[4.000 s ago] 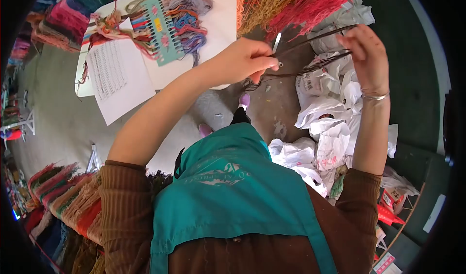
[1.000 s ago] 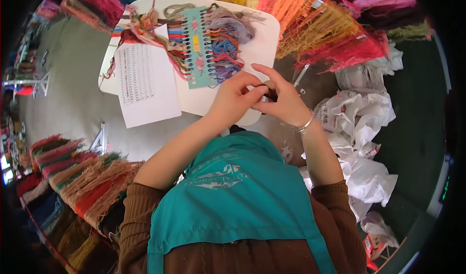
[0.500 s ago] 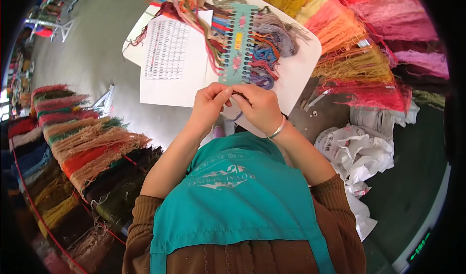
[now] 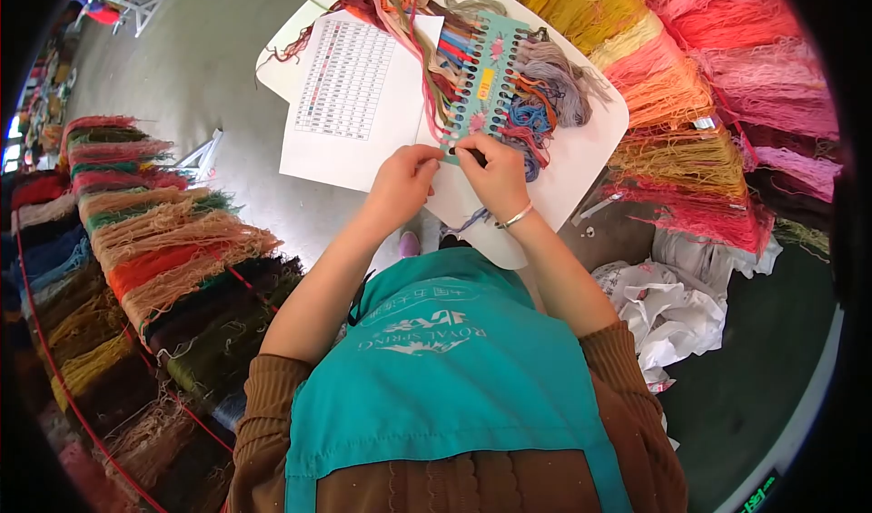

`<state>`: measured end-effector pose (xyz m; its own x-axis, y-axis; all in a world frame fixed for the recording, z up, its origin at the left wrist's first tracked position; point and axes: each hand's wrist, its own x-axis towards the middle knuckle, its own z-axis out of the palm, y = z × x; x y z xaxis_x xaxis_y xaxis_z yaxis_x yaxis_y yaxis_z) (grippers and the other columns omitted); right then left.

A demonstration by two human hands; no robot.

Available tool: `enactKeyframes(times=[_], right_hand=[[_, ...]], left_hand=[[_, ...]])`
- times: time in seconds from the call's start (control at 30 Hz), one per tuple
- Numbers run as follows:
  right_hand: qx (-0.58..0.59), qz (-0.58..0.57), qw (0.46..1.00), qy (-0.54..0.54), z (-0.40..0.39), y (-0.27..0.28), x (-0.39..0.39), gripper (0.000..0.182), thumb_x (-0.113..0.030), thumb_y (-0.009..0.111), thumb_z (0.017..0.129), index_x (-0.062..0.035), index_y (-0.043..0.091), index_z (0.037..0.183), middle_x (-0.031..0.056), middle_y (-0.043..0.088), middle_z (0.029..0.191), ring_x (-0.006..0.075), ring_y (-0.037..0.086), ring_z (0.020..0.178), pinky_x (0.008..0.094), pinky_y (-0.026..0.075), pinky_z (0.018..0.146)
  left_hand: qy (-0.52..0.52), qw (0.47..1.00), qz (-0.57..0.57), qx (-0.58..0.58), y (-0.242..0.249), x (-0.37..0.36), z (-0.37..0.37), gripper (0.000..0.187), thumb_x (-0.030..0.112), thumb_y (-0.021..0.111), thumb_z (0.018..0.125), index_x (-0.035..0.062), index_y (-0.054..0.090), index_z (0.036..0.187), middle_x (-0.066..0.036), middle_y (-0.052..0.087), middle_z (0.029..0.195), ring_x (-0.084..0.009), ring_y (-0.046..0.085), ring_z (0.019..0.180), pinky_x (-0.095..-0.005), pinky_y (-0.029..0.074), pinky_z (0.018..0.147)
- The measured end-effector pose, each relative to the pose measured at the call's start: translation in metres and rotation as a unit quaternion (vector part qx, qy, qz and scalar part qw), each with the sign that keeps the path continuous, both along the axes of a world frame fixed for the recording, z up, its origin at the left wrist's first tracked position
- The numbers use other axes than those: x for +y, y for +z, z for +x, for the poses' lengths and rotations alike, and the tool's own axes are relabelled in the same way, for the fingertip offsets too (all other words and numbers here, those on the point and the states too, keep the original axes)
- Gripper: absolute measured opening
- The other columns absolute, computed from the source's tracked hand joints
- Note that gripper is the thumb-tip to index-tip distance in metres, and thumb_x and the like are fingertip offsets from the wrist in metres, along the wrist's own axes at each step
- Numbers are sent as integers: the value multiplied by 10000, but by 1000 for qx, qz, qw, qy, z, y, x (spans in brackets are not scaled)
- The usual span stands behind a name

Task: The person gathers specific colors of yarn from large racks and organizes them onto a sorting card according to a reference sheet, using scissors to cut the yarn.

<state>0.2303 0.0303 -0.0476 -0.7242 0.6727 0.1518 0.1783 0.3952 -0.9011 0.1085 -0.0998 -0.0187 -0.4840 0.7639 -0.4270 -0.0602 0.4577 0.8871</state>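
My right hand (image 4: 495, 179) pinches a dark thread (image 4: 475, 155) at the near end of a green thread-organizer card (image 4: 495, 68). The card has holes down both long edges, with coloured skeins looped through them. My left hand (image 4: 404, 182) is closed, thumb and forefinger together, beside the card's lower left corner; what lies between its fingertips is too small to make out. Blue, orange and mauve thread bundles (image 4: 531, 113) hang off the card's right side. Red, pink and olive strands (image 4: 422, 64) trail from its left. A printed chart sheet (image 4: 341, 77) lies left of the card.
A white board or tabletop (image 4: 590, 141) lies under the card and sheet. Racks of hanging yarn stand at right (image 4: 668, 86) and left (image 4: 150, 213). Crumpled white plastic bags (image 4: 677, 309) sit on the floor at right. A bluish thread (image 4: 477, 218) hangs below my right hand.
My hands have moved forward and apart, from nearly touching to the card's near end. The view has shifted, so the card and sheet appear further right.
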Motion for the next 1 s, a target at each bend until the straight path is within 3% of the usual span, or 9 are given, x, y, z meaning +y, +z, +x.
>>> enactKeyframes(times=[0.17, 0.2, 0.23, 0.3, 0.33, 0.37, 0.4, 0.67, 1.0], right_hand=[[3, -5, 1000, 1, 1, 0, -1, 110, -103, 685, 850, -32, 683, 933, 151, 696, 818, 275, 693, 712, 338, 526, 645], [5, -11, 1000, -1, 1, -1, -1, 111, -105, 687, 848, -33, 685, 932, 150, 695, 818, 278, 692, 713, 342, 525, 645], [6, -10, 1000, -1, 1, -3, 0, 111, -105, 687, 848, -33, 685, 932, 150, 695, 818, 278, 692, 713, 342, 525, 645], [11, 18, 1000, 2, 1, -6, -1, 109, -70, 701, 865, -5, 695, 951, 79, 694, 793, 105, 619, 672, 259, 491, 630], [12, 18, 1000, 3, 0, -4, -2, 109, -70, 701, 865, -5, 695, 951, 79, 694, 793, 105, 619, 672, 259, 491, 630], [11, 8, 1000, 0, 0, -1, -2, 109, -91, 695, 859, -17, 695, 939, 115, 690, 805, 193, 651, 692, 301, 507, 639], [9, -3, 1000, -4, 1, 1, -2, 112, -112, 689, 853, -29, 695, 927, 150, 687, 816, 281, 683, 713, 343, 522, 648], [48, -13, 999, -4, 4, 0, -2, 101, -65, 696, 846, -19, 703, 936, 130, 696, 829, 241, 683, 721, 315, 520, 656], [99, 7, 994, -38, 8, -3, -6, 102, -19, 722, 826, -17, 703, 926, 108, 700, 830, 197, 679, 703, 286, 520, 631]], left_hand=[[-2, 955, 65, 291, -23, 2, 4, 283, 135, 519, 1000, -29, 627, 1203, -60, 589, 736, -125, 605, 651, -285, 511, 585], [-2, 954, 66, 291, -23, 3, 4, 283, 135, 519, 1000, -29, 627, 1203, -60, 589, 736, -125, 605, 651, -285, 511, 585], [-8, 971, 40, 237, -23, 2, 3, 279, 134, 522, 997, -19, 634, 1202, -45, 579, 741, -117, 597, 648, -278, 503, 582], [-13, 983, 13, 182, -15, 3, 1, 276, 132, 525, 994, -9, 641, 1201, -31, 569, 746, -109, 589, 645, -271, 494, 579], [26, 998, -7, 52, 0, 6, 0, 263, 129, 530, 990, 3, 644, 1191, -21, 574, 760, -99, 579, 639, -260, 482, 570], [63, 994, -27, -80, 9, 8, -1, 250, 125, 535, 986, 16, 647, 1181, -12, 579, 774, -90, 569, 633, -249, 470, 562], [62, 995, -26, -79, 9, 9, -1, 250, 125, 535, 986, 16, 647, 1181, -12, 579, 774, -90, 569, 633, -249, 470, 562], [69, 985, 35, -153, 11, 16, 3, 100, 55, 538, 984, 33, 558, 1080, -51, 656, 864, -88, 573, 627, -233, 475, 558], [3, 985, 49, -168, -3, 21, -6, 199, 71, 571, 984, -21, 644, 1145, -28, 658, 821, -86, 600, 638, -227, 491, 586]])
